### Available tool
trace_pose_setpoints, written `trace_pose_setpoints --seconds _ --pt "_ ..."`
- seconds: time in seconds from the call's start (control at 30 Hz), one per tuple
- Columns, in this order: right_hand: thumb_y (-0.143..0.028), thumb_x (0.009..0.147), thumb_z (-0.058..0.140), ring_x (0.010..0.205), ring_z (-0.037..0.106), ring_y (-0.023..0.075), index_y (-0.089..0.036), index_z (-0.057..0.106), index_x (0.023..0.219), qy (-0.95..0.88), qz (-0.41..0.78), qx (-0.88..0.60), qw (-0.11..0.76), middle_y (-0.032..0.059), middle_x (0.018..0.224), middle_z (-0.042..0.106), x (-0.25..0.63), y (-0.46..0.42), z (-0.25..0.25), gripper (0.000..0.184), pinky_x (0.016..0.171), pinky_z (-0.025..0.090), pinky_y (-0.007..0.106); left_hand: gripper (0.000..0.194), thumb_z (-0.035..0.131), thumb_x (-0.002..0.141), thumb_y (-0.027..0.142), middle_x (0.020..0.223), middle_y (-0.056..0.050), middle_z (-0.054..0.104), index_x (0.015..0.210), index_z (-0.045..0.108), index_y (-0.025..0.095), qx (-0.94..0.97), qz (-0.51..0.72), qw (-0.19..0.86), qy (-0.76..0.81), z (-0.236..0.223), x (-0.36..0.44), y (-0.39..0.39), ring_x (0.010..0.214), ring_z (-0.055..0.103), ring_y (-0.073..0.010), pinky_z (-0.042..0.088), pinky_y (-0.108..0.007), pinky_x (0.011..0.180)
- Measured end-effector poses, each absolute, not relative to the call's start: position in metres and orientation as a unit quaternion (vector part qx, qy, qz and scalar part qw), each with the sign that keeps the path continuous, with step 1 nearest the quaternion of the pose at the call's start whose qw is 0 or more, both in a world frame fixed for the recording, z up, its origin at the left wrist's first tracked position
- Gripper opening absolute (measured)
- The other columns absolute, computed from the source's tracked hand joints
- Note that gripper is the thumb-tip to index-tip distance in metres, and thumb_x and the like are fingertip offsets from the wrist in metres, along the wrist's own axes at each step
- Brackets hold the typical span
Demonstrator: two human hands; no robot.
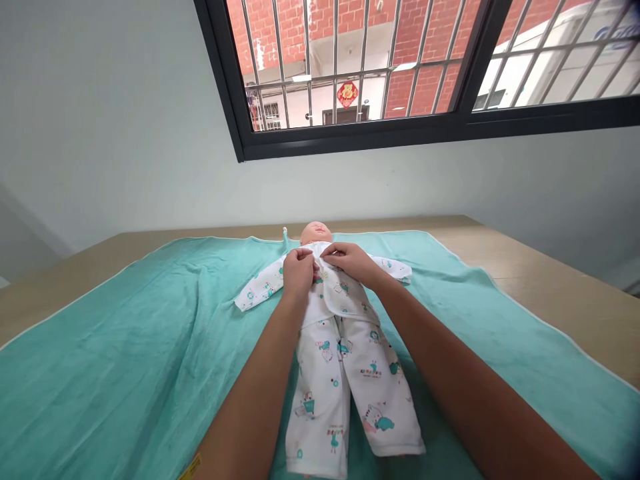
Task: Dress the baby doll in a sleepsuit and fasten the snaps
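A baby doll [316, 233] lies on its back on a teal blanket [150, 333], head toward the wall. It wears a white printed baby jacket [345, 293] and matching trousers [325, 380]; the sleeves spread out to both sides. At the chest, just below the neck, my left hand [299, 268] pinches at the jacket's front. Close beside it on the right, my right hand [350, 259] lies over the jacket's upper front, its thumb and fingertips together at the cloth's edge. What exactly sits between the fingertips is too small to make out.
Under the blanket is a wooden table [505, 273], its bare edges showing at the back and right. Behind it stands a pale wall [150, 167] with a dark-framed barred window [350, 137]. A small thin teal upright piece [285, 239] rises left of the doll's head.
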State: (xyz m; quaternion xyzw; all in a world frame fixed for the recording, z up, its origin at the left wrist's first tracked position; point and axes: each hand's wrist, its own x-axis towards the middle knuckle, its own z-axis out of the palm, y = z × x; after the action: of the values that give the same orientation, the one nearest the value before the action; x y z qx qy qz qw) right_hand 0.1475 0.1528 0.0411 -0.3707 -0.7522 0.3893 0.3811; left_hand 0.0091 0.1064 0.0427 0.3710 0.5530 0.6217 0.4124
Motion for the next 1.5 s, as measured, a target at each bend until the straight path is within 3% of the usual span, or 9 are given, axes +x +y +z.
trace_pose_setpoints --seconds 0.13,0.2,0.4,0.7,1.0,1.33,1.5 --pt "-0.031 0.069 0.061 0.067 0.050 0.0134 -0.020 0.067 0.079 -0.739 0.401 -0.384 0.382 -0.0008 0.074 0.061 0.151 0.155 0.042 0.016 0.060 0.037 0.026 0.004 0.058 0.066 0.021 0.051 -0.001 0.056 0.068 0.058 0.017 0.434 0.539 0.386 0.611 0.049 0.000 0.102 0.039 0.047 -0.0101 0.035 -0.022 0.039" --pt "-0.032 0.068 0.063 0.064 0.049 0.0126 -0.020 0.066 0.080 -0.737 0.408 -0.386 0.375 -0.0018 0.069 0.059 0.151 0.155 0.043 0.017 0.058 0.037 0.025 0.010 0.061 0.067 0.025 0.052 -0.002 0.057 0.064 0.060 0.016 0.474 0.509 0.372 0.615 0.053 -0.002 0.099 0.043 0.049 -0.0109 0.039 -0.022 0.041" --pt "-0.037 0.067 0.067 0.061 0.047 0.0113 -0.021 0.065 0.083 -0.744 0.425 -0.384 0.343 -0.0036 0.066 0.053 0.154 0.154 0.046 0.023 0.055 0.036 0.024 0.013 0.063 0.065 0.025 0.057 -0.001 0.061 0.075 0.066 0.017 0.524 0.454 0.323 0.644 0.055 0.003 0.098 0.045 0.050 -0.0120 0.038 -0.024 0.044" --pt "-0.031 0.065 0.065 0.058 0.045 0.0098 -0.021 0.067 0.083 -0.754 0.417 -0.392 0.322 -0.0039 0.064 0.054 0.155 0.152 0.049 0.020 0.052 0.033 0.023 0.006 0.058 0.069 0.017 0.081 -0.006 0.071 0.068 0.064 0.019 0.575 0.407 0.128 0.698 0.048 0.010 0.105 0.079 0.061 -0.0206 0.041 -0.030 0.071" --pt "-0.027 0.064 0.063 0.068 0.055 0.0135 -0.021 0.069 0.075 -0.782 0.314 -0.437 0.314 -0.0008 0.076 0.064 0.150 0.158 0.052 0.015 0.058 0.040 0.024 0.013 0.061 0.062 0.013 0.076 -0.003 0.068 0.073 0.060 0.020 0.507 0.509 0.192 0.668 0.042 0.012 0.106 0.072 0.061 -0.0179 0.043 -0.028 0.067" --pt "-0.036 0.067 0.064 0.073 0.058 0.0156 -0.019 0.069 0.078 -0.772 0.336 -0.419 0.341 0.0004 0.078 0.067 0.148 0.152 0.051 0.020 0.064 0.042 0.025 0.032 0.061 0.054 0.010 0.065 0.001 0.062 0.084 0.060 0.017 0.423 0.608 0.385 0.551 0.035 0.006 0.112 0.052 0.056 -0.0104 0.042 -0.022 0.051" --pt "-0.038 0.067 0.064 0.070 0.056 0.0142 -0.019 0.068 0.077 -0.772 0.335 -0.407 0.354 -0.0009 0.075 0.065 0.147 0.150 0.050 0.021 0.063 0.041 0.025 0.032 0.061 0.053 0.009 0.063 0.003 0.060 0.084 0.058 0.017 0.412 0.616 0.395 0.543 0.036 0.009 0.109 0.047 0.052 -0.0080 0.039 -0.020 0.046"
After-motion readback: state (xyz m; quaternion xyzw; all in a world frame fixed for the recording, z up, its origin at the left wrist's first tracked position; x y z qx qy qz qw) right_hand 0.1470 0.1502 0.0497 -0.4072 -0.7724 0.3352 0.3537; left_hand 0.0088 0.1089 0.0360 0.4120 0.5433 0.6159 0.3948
